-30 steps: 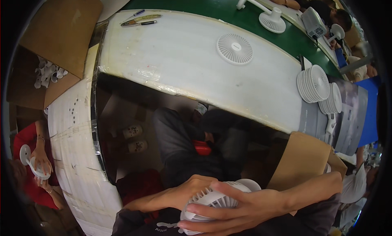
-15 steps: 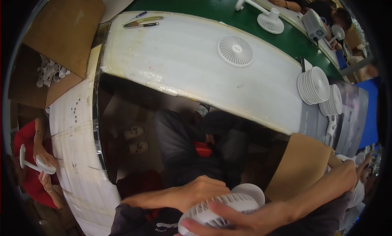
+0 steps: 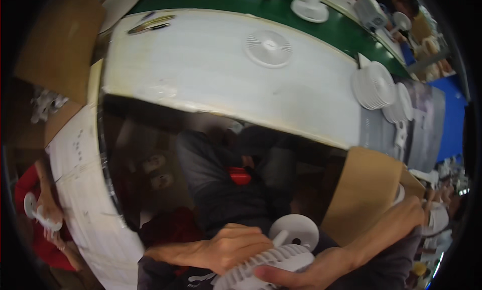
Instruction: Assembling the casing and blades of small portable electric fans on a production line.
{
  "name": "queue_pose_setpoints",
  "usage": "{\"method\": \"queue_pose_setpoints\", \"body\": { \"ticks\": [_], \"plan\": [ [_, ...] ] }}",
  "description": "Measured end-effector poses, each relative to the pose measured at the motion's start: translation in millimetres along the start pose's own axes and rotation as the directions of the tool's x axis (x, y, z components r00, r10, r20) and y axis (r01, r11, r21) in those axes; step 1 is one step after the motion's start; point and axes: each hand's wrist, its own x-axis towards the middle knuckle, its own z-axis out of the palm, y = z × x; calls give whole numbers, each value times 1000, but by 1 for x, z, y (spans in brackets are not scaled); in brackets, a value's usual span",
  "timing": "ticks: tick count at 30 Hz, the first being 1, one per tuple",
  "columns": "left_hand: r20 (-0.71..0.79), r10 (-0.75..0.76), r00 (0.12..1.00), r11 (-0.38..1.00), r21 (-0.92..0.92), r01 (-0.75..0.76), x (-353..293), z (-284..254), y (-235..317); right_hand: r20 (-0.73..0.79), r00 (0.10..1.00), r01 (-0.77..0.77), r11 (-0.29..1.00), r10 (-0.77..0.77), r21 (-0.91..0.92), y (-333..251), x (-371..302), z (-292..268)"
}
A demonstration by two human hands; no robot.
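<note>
A white desk fan [image 3: 271,264] with a ribbed grille is held low in front of my body, at the lower edge of the picture. Its round base [image 3: 304,229] tilts up behind the head, with a short stem between them. My left hand [image 3: 236,247] is closed against the back of the fan head, its fingertips hidden. Around the grille's near side closes my right hand [image 3: 306,276], thumb across the ribs and other fingers out of sight.
On the white table [image 3: 201,64] lie a round fan grille [image 3: 268,48] and pliers with pen-like tools [image 3: 150,25]. Stacked grilles [image 3: 374,85] stand at right. Another fan [image 3: 310,8] rests on the green belt [image 3: 201,0]. Cardboard boxes flank me; a person in red [image 3: 45,214] handles a fan at left.
The whole view has shifted, moving the table up and left. The fan has turned so more of its base shows. My right fingers, spread over the grille before, now show mainly the thumb.
</note>
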Motion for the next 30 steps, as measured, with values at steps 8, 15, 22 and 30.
{"method": "queue_pose_setpoints", "body": {
  "ticks": [8, 15, 22, 30],
  "plan": [
    [280, -128, 951, 989, 104, 102, 49, 1, -5, -154, 988, -58, 957, 14, -284, 39, -39, -3],
    [288, -676, 679, 671, -142, 728, 97, -66, 2, -168, 859, -179, 592, 483, 786, 112, -37, -19],
    [178, -139, 974, 989, 77, 127, 128, -193, 46, 92, -73, -447, -115, 993, 887, 154, -66, 32],
    [163, -361, 918, 900, 318, 297, 126, -296, 56, -68, -211, -840, -146, 975, 522, 105, -76, 75]
  ]
}}
